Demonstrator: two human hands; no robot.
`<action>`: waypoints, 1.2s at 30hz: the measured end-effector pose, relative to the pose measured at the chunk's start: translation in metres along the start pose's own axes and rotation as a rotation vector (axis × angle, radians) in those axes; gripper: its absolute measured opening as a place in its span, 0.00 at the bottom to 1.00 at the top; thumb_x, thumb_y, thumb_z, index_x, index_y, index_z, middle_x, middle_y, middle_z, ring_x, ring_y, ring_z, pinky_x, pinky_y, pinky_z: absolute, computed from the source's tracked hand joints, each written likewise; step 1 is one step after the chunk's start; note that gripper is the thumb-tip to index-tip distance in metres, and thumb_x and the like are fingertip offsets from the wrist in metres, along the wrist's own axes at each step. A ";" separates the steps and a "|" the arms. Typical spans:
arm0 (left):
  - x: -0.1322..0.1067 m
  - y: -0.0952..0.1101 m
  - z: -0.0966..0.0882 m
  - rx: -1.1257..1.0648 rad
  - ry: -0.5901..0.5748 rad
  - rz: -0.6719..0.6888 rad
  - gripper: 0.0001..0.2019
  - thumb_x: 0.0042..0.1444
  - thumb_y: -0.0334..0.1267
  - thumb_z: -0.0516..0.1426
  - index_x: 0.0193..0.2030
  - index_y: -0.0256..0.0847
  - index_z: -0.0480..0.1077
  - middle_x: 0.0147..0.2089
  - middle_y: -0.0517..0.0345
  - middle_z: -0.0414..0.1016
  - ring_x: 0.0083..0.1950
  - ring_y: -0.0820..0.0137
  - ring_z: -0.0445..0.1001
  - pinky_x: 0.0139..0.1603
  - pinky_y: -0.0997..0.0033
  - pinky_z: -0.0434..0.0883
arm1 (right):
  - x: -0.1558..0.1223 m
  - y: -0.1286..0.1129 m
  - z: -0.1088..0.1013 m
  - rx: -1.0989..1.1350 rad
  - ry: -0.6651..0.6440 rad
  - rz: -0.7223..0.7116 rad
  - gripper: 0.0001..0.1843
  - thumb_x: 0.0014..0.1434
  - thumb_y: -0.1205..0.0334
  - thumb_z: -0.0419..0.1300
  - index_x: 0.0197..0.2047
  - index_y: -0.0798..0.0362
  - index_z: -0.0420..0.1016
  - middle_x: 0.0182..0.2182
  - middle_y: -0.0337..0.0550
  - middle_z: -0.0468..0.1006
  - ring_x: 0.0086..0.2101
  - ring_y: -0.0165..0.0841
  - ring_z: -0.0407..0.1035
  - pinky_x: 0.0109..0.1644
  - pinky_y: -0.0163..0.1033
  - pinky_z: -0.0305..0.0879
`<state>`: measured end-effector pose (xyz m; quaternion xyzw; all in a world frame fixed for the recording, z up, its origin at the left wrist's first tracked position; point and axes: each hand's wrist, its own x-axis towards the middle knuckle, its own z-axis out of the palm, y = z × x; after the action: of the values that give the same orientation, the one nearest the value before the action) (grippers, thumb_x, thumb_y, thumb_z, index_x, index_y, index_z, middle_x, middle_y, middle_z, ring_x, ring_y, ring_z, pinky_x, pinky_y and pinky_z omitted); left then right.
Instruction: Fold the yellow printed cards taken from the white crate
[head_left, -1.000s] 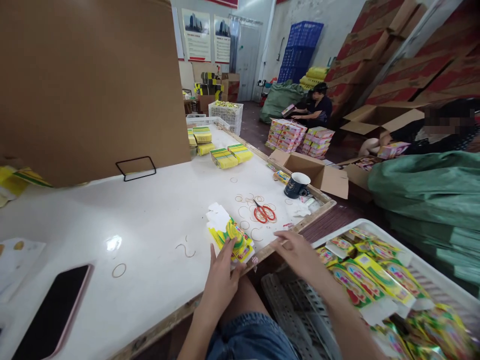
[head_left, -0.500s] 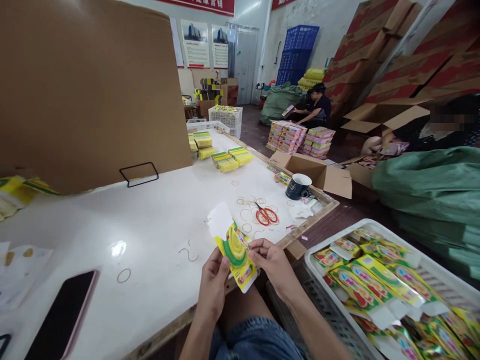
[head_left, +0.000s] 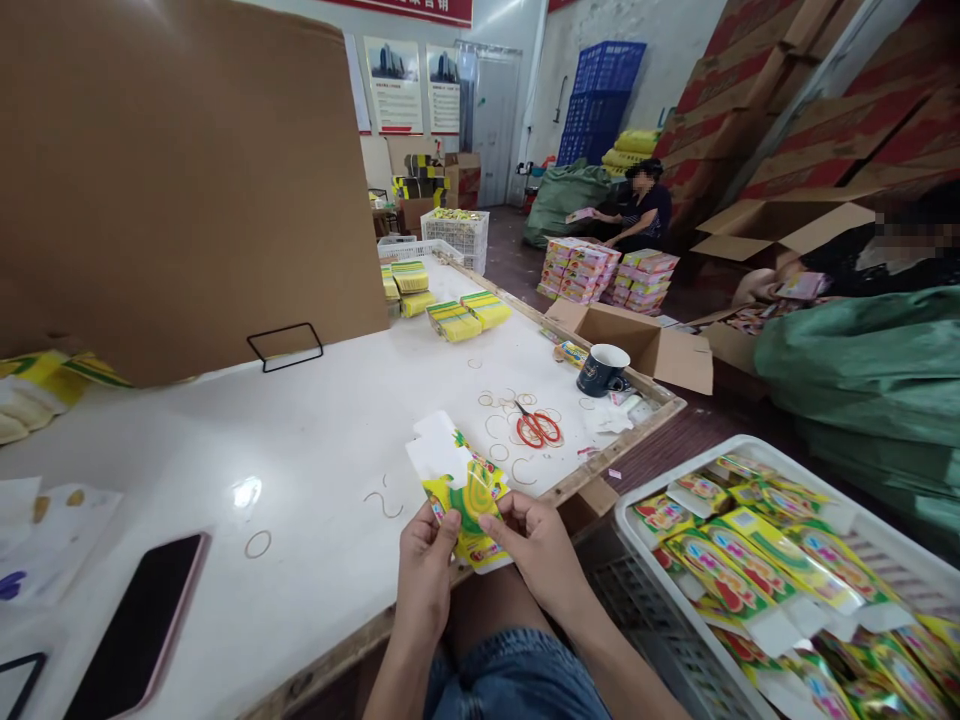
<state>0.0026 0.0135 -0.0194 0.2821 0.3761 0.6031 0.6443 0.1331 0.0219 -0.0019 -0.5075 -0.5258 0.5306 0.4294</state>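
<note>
Head view shows the fingers of the left hand (head_left: 426,560) and right hand (head_left: 538,545) pinching a yellow-green carton (head_left: 471,495) over the counter's (head_left: 315,455) near edge. From it, a phone (head_left: 139,625) lies at eight o'clock.

The left hand (head_left: 426,560), near half past six in the head view, pinches between left thumb (head_left: 449,526) and curled fingers (head_left: 424,518), the bare left forearm (head_left: 405,660) angled toward one o'clock. Just apart, near five, the right hand (head_left: 541,540) keeps a like pinch, right thumb (head_left: 496,530) aimed at ten, as the right forearm (head_left: 611,640) slants in from five o'clock.
</note>
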 end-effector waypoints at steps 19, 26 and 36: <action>-0.027 0.026 0.003 0.115 -0.301 -0.095 0.32 0.54 0.35 0.61 0.58 0.43 0.44 0.50 0.42 0.70 0.40 0.64 0.75 0.39 0.66 0.71 | 0.009 -0.034 -0.032 -0.222 -0.261 -0.280 0.14 0.64 0.55 0.53 0.33 0.58 0.68 0.28 0.41 0.66 0.31 0.26 0.60 0.34 0.32 0.58; -0.024 0.024 0.003 0.156 -0.302 -0.101 0.33 0.55 0.38 0.60 0.62 0.40 0.45 0.57 0.38 0.65 0.47 0.62 0.74 0.45 0.65 0.71 | 0.009 -0.031 -0.034 -0.127 -0.187 -0.326 0.17 0.64 0.58 0.53 0.55 0.52 0.64 0.43 0.44 0.70 0.42 0.29 0.67 0.47 0.36 0.62; -0.022 0.013 0.001 0.360 -0.230 -0.026 0.27 0.58 0.41 0.57 0.62 0.41 0.52 0.60 0.43 0.63 0.46 0.64 0.74 0.46 0.64 0.72 | 0.007 -0.041 -0.033 -0.348 -0.319 -0.043 0.23 0.54 0.64 0.58 0.54 0.52 0.59 0.32 0.37 0.74 0.31 0.29 0.65 0.35 0.32 0.59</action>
<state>-0.0034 -0.0069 -0.0044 0.4547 0.4056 0.4816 0.6299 0.1619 0.0366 0.0400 -0.4723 -0.6812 0.4963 0.2581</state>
